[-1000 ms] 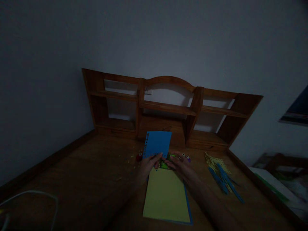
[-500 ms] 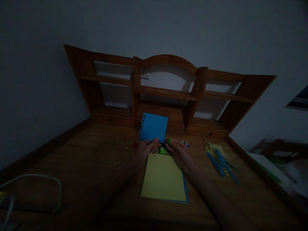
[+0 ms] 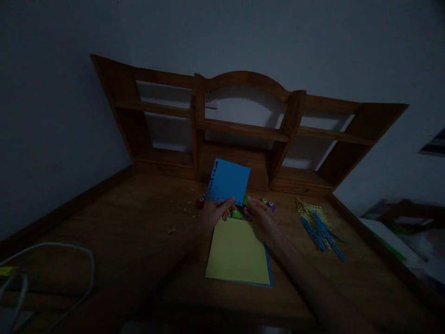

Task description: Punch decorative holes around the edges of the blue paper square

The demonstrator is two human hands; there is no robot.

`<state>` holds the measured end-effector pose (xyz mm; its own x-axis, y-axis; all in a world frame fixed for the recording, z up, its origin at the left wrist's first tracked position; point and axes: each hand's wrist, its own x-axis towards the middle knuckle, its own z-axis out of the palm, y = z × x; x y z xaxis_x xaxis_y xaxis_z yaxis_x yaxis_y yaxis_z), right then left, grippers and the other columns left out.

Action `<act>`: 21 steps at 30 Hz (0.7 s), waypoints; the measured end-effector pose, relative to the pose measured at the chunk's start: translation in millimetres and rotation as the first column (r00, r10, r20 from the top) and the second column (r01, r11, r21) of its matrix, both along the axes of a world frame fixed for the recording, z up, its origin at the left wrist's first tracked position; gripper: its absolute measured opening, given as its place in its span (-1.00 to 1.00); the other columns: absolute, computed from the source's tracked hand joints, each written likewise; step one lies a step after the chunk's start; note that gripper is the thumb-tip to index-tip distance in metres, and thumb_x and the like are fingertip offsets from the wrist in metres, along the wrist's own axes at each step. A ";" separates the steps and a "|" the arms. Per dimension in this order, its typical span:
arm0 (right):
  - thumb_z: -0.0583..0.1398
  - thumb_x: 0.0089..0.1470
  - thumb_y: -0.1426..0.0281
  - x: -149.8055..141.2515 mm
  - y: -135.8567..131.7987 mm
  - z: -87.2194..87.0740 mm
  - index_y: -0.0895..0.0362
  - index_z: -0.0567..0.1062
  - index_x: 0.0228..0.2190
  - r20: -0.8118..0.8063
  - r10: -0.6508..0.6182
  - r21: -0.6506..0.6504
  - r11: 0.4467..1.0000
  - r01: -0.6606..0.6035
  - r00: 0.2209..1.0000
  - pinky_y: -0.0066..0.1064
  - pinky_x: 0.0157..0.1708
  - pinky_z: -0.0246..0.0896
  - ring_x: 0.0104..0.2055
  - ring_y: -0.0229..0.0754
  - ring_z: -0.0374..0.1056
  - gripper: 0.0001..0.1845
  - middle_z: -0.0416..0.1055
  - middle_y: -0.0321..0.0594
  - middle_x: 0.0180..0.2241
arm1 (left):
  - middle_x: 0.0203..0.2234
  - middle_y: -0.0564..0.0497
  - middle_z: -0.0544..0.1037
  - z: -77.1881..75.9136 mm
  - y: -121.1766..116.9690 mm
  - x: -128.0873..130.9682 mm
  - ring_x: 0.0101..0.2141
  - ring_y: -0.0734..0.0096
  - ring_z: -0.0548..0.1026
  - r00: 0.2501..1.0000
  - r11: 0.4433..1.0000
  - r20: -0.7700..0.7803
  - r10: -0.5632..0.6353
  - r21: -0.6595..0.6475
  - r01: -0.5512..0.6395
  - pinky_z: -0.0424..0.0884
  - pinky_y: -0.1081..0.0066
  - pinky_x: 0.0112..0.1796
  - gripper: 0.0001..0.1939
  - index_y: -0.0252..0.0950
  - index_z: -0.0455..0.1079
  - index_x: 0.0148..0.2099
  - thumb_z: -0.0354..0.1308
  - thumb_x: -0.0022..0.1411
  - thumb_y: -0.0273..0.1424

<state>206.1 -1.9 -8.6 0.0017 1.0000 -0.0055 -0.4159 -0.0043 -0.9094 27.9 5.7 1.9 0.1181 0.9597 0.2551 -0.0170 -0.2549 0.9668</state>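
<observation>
A blue sheet of paper [image 3: 229,180], with shaped holes along its left and lower edges, is tilted up over the desk. My left hand [image 3: 215,214] pinches its lower edge between thumb and fingers. In my right hand [image 3: 260,214] is a small green craft punch [image 3: 246,201], close to the sheet's lower right corner; whether it touches the paper I cannot tell. Another green punch [image 3: 237,214] with an eye on it lies between my hands. Below them rests a stack of paper with a yellow sheet [image 3: 239,253] on top and blue edges showing.
A red punch [image 3: 200,202] lies at the left, a purple one [image 3: 271,207] at the right. Punched yellow and blue strips [image 3: 318,227] are heaped farther right. Small paper bits [image 3: 172,230] dot the desk. Wooden shelves [image 3: 239,130] stand behind; a white cable [image 3: 92,269] loops at lower left.
My left hand has moved the blue sheet slightly up and right, with its lower right corner now closer to the green punch in my right hand. The view has shifted a little.
</observation>
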 end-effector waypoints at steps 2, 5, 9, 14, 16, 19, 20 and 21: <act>0.39 -0.19 0.22 -0.2 0.6 -1.8 0.09 0.55 -0.37 0.004 0.000 -0.006 1.000 0.000 1.000 -0.38 -0.22 0.29 -0.32 -0.24 0.39 -0.69 0.50 -0.24 -0.28 | -0.78 0.10 0.30 -1.5 0.2 -0.3 -0.71 0.54 0.23 1.000 1.000 -0.007 0.011 -0.006 -0.011 0.16 0.48 -0.58 -0.60 -0.30 0.49 -0.49 0.15 0.13 -0.07; 0.39 -0.19 0.20 -0.4 2.3 -4.4 0.10 0.55 -0.37 -0.003 0.007 -0.028 1.000 -0.007 1.000 -0.39 -0.26 0.30 -0.35 -0.24 0.39 -0.68 0.50 -0.24 -0.31 | -0.82 0.10 0.26 -1.2 -1.4 -0.1 -0.73 0.53 0.24 0.998 0.999 -0.052 0.041 -0.025 -0.042 0.18 0.48 -0.57 -0.55 -0.30 0.43 -0.58 0.12 0.15 -0.06; 0.39 -0.18 0.20 -0.8 2.2 -3.5 0.08 0.55 -0.40 -0.037 0.026 -0.036 0.999 -0.028 0.999 -0.42 -0.29 0.28 -0.37 -0.26 0.38 -0.71 0.51 -0.27 -0.33 | -0.81 0.09 0.27 2.2 -5.3 0.7 -0.73 0.52 0.25 0.992 0.994 -0.071 0.108 -0.014 -0.110 0.15 0.48 -0.60 -0.52 -0.29 0.35 -0.64 0.11 0.15 -0.06; 0.35 -0.10 0.19 -2.2 -0.8 -0.7 0.09 0.54 -0.38 -0.031 0.065 -0.005 0.998 -0.065 0.997 -0.45 -0.30 0.26 -0.35 -0.27 0.39 -0.74 0.49 -0.27 -0.35 | -0.76 0.10 0.28 3.4 -7.9 1.3 -0.71 0.52 0.24 0.989 0.990 -0.057 0.138 0.026 -0.137 0.11 0.49 -0.63 -0.58 -0.28 0.34 -0.58 0.12 0.15 -0.08; 0.35 -0.10 0.19 -3.3 -1.2 -1.9 0.09 0.53 -0.37 -0.028 0.068 -0.006 0.998 -0.068 0.997 -0.43 -0.29 0.27 -0.35 -0.25 0.39 -0.73 0.48 -0.27 -0.37 | -0.74 0.09 0.29 1.7 -7.3 1.2 -0.70 0.52 0.24 0.987 0.989 -0.073 0.145 0.038 -0.143 0.10 0.49 -0.63 -0.58 -0.28 0.33 -0.57 0.11 0.15 -0.08; 0.34 -0.09 0.17 -5.2 -1.2 -4.2 0.08 0.52 -0.35 -0.035 0.079 0.000 0.997 -0.079 0.996 -0.40 -0.27 0.28 -0.35 -0.24 0.39 -0.71 0.48 -0.27 -0.34 | -0.75 0.10 0.27 -1.5 -5.4 1.0 -0.70 0.51 0.24 0.981 0.986 -0.118 0.154 0.085 -0.145 0.10 0.48 -0.62 -0.58 -0.27 0.33 -0.56 0.08 0.17 -0.08; 0.34 -0.08 0.17 -5.7 -1.3 -4.4 0.08 0.52 -0.35 -0.041 0.081 0.007 0.997 -0.081 0.996 -0.40 -0.27 0.28 -0.35 -0.24 0.39 -0.72 0.49 -0.27 -0.33 | -0.75 0.10 0.26 -2.6 -4.6 1.1 -0.69 0.51 0.24 0.979 0.984 -0.127 0.159 0.094 -0.148 0.11 0.48 -0.61 -0.59 -0.27 0.33 -0.55 0.08 0.18 -0.08; 0.34 -0.07 0.18 -6.1 -1.7 -4.3 0.07 0.52 -0.35 -0.049 0.083 0.014 0.996 -0.083 0.995 -0.41 -0.27 0.27 -0.35 -0.25 0.39 -0.72 0.49 -0.27 -0.32 | -0.76 0.11 0.26 -3.5 -3.9 1.2 -0.69 0.50 0.24 0.978 0.983 -0.127 0.166 0.095 -0.155 0.11 0.48 -0.61 -0.59 -0.27 0.33 -0.55 0.08 0.18 -0.08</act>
